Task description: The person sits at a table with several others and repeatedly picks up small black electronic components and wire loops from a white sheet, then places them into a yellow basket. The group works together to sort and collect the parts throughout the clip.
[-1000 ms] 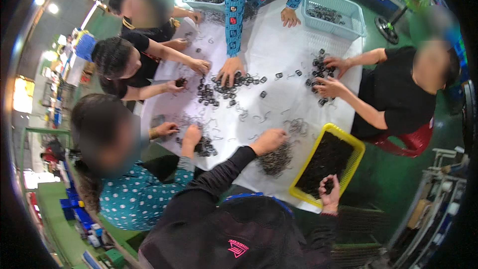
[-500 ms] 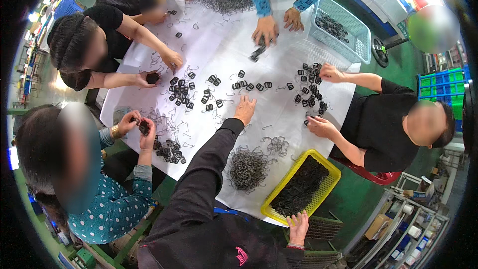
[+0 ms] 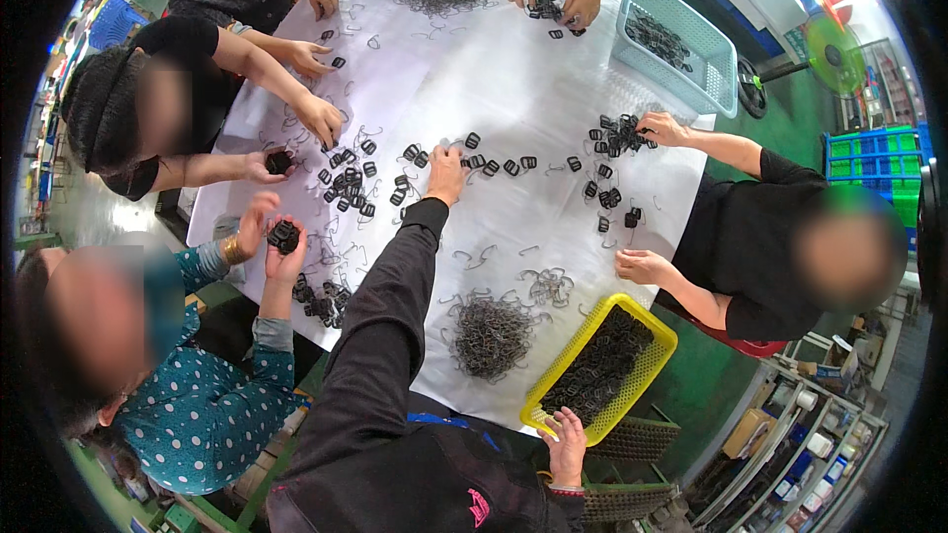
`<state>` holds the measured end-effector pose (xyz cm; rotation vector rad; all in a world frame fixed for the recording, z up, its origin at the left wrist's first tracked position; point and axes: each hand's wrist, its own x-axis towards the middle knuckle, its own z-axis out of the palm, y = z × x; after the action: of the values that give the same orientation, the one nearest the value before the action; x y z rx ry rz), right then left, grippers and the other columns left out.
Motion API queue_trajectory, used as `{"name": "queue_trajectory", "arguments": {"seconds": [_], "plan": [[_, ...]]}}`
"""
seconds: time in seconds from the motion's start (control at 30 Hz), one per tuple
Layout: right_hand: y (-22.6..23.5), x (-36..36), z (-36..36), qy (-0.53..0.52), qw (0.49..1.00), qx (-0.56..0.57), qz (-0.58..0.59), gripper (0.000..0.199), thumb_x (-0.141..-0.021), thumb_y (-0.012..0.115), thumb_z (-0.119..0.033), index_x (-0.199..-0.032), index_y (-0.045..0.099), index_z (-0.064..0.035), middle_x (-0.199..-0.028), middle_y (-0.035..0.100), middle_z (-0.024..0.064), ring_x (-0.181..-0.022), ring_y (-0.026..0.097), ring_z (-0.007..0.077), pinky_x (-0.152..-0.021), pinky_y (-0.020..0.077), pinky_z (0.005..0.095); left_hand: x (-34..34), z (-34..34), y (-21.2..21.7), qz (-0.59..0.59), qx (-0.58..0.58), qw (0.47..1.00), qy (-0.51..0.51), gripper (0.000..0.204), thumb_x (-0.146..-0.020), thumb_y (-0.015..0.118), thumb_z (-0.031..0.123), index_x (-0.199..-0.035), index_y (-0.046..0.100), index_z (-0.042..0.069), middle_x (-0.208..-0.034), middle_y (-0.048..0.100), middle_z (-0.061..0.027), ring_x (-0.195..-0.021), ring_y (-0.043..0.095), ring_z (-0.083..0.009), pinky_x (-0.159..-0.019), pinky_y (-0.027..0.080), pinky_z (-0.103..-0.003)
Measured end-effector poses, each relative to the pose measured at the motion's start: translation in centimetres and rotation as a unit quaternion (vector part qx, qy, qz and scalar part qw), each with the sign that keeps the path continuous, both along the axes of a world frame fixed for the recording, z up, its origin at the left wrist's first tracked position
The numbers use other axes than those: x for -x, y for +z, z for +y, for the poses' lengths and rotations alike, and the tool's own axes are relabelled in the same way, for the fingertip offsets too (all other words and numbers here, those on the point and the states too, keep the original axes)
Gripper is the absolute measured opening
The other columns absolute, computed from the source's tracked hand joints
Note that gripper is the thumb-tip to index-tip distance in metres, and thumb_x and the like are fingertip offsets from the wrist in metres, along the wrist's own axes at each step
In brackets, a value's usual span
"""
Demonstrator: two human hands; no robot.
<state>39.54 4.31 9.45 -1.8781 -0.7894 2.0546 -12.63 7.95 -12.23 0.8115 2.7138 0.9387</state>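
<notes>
Left hand (image 3: 446, 174) stretched far out over the white desk (image 3: 513, 69), palm down, fingers curled onto small black buckles (image 3: 472, 160) lying just ahead of it; can't tell if it grips any. Right hand (image 3: 567, 444) down by the body, fingers clamped on the near rim of the yellow basket (image 3: 660, 355) of black parts. Wire clip pile (image 3: 491, 336) between the hands.
</notes>
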Motion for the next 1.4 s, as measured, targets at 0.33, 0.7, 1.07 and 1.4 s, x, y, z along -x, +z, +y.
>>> {"name": "queue_trajectory", "arguments": {"seconds": [0.33, 0.7, 1.07, 1.4], "plan": [[0.5, 0.9, 0.1, 0.006, 0.999, 0.017, 0.046, 0.031, -0.094, 0.053, -0.024, -0.116, 0.051, -0.0023, -0.099, 0.060, 0.0103, -0.090, 0.061, 0.0231, -0.078, 0.0523, 0.0395, -0.2, -0.5, 5.8, -0.602, -0.429, 0.672, 0.037, 0.020, -0.084, 0.060, 0.016, -0.099, 0.051, 0.005, -0.094, 0.060, -0.0104, -0.085, 0.060, -0.0220, -0.073, 0.050, -0.035], [1.1, 1.9, -0.4, 0.009, 0.999, 0.028, 0.042, 0.030, -0.094, 0.051, -0.023, -0.116, 0.052, -0.0017, -0.098, 0.062, 0.0109, -0.089, 0.063, 0.0239, -0.077, 0.0523, 0.0382, 2.0, 3.7, 3.8, -0.085, 0.098, 0.988, -0.081, 0.035, -0.081, 0.067, 0.029, -0.102, 0.052, 0.005, -0.086, 0.064, -0.0141, -0.084, 0.064, -0.0301, -0.071, 0.051, -0.040], [-0.1, 2.3, -0.5, -0.001, 0.997, 0.058, 0.042, 0.027, -0.094, 0.053, -0.021, -0.114, 0.053, -0.0020, -0.096, 0.060, 0.0097, -0.088, 0.062, 0.0224, -0.078, 0.0521, 0.0374, 1.1, 1.5, 6.6, -0.611, -0.415, 0.673, -0.041, 0.011, -0.077, 0.055, 0.010, -0.084, 0.046, 0.009, -0.077, 0.050, -0.0054, -0.065, 0.049, -0.0151, -0.045, 0.038, -0.026], [0.3, 3.2, 0.2, 0.029, 0.997, 0.038, 0.065, 0.025, -0.094, 0.051, -0.016, -0.114, 0.053, -0.0004, -0.098, 0.060, 0.0109, -0.089, 0.062, 0.0224, -0.079, 0.0516, 0.0384, 0.4, 4.6, 4.2, -0.034, 0.079, 0.981, -0.173, 0.038, -0.080, 0.069, 0.033, -0.104, 0.055, 0.007, -0.084, 0.062, -0.0111, -0.079, 0.062, -0.0282, -0.063, 0.050, -0.038]]}}
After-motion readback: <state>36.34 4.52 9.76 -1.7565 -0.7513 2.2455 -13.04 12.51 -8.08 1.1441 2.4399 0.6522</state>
